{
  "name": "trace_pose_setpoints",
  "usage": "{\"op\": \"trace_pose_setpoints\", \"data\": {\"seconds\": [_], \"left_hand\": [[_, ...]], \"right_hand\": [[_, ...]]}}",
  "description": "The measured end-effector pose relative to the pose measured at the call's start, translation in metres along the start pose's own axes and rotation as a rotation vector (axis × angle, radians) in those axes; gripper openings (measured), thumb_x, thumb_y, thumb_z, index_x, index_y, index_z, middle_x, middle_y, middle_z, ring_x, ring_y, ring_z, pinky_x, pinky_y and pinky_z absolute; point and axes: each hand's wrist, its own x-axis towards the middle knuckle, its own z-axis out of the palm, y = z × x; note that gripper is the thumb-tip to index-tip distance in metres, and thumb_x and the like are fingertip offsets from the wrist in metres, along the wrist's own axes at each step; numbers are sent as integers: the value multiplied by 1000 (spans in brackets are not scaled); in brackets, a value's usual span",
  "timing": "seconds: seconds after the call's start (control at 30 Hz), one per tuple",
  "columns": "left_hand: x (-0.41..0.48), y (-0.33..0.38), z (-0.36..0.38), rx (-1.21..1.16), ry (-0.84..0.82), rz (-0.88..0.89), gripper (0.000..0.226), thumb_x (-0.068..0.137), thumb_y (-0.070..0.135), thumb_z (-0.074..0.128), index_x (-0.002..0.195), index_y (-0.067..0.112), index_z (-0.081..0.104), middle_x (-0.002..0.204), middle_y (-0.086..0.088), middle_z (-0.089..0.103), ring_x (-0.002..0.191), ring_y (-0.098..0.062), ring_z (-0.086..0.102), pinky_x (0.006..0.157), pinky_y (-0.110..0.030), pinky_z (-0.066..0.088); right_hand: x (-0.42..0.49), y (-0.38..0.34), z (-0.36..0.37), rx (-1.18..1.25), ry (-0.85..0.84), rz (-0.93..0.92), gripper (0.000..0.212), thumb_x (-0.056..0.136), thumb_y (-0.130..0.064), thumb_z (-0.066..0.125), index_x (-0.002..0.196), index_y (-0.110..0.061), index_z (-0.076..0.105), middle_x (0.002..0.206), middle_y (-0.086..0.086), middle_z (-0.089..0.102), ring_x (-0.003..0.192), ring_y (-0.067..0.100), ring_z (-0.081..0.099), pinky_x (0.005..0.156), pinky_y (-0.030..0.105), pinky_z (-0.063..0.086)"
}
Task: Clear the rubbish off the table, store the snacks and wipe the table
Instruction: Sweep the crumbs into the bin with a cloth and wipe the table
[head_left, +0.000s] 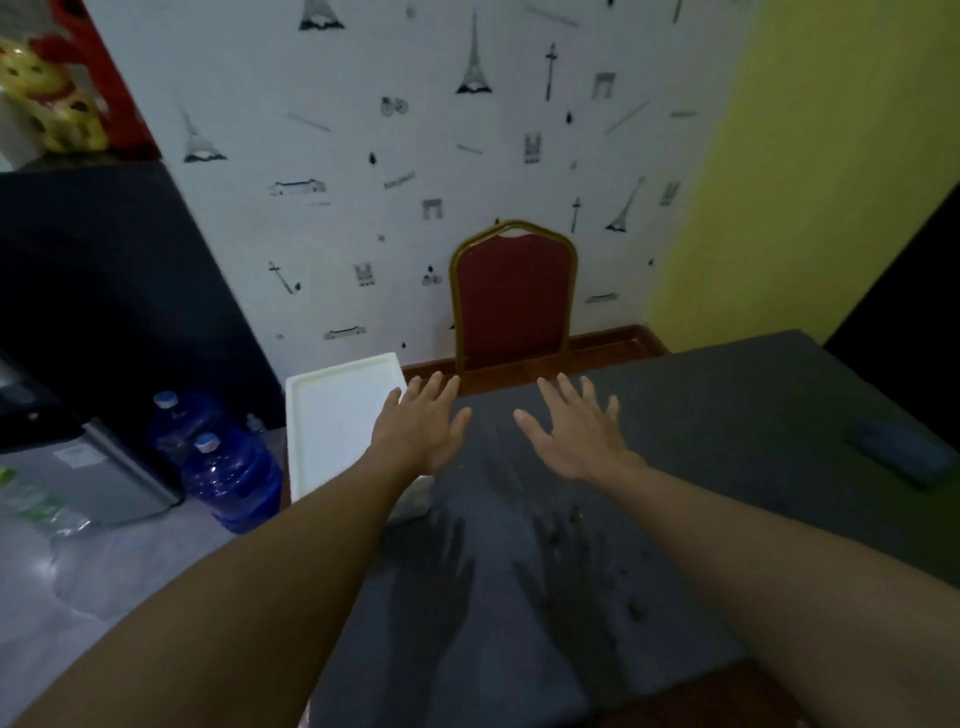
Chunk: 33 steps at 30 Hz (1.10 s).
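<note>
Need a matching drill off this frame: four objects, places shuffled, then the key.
Things:
1. chair
2. water bottles
3. cloth
4. white box

Places:
A. on the table, far right
B. on the floor, left
C. against the wall, beyond the table
D. beside the table's left edge

Pairs: 1-C, 2-B, 3-A, 4-D

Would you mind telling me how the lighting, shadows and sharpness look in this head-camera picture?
Head view: dim, soft overall; the left hand and right hand, both open, cast dark finger shadows on the grey table; the bluish object at the table's right edge is blurred beyond telling; wide-angle distortion slants the yellow wall.
</note>
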Motion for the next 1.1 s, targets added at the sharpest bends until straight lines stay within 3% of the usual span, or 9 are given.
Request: {"op": "trace_pose_setpoints", "data": {"seconds": [0.6, 0.9, 1.1], "left_hand": [[31, 243, 1, 13, -60, 493, 65, 103, 53, 15, 158, 22, 4, 166, -3, 4, 152, -26, 5, 123, -46, 6], [58, 369, 21, -7, -82, 543, 64, 103, 52, 16, 158, 22, 5, 166, -3, 5, 152, -25, 4, 123, -46, 5], [77, 417, 38, -20, -103, 516, 64, 103, 52, 16, 158, 22, 5, 166, -4, 6, 153, -25, 4, 123, -46, 5]], "right_hand": [[-119, 205, -51, 101, 113, 436, 79, 96, -74, 19, 161, -29, 13, 169, 1, 7, 155, 28, -2, 121, 61, 3], [-125, 324, -64, 86, 120, 480, 74, 99, -69, 23, 160, -27, 19, 168, 4, 15, 155, 29, 6, 121, 58, 11], [-114, 378, -68, 61, 100, 448, 72, 101, -65, 26, 159, -23, 23, 166, 7, 21, 154, 31, 11, 121, 55, 15]]}}
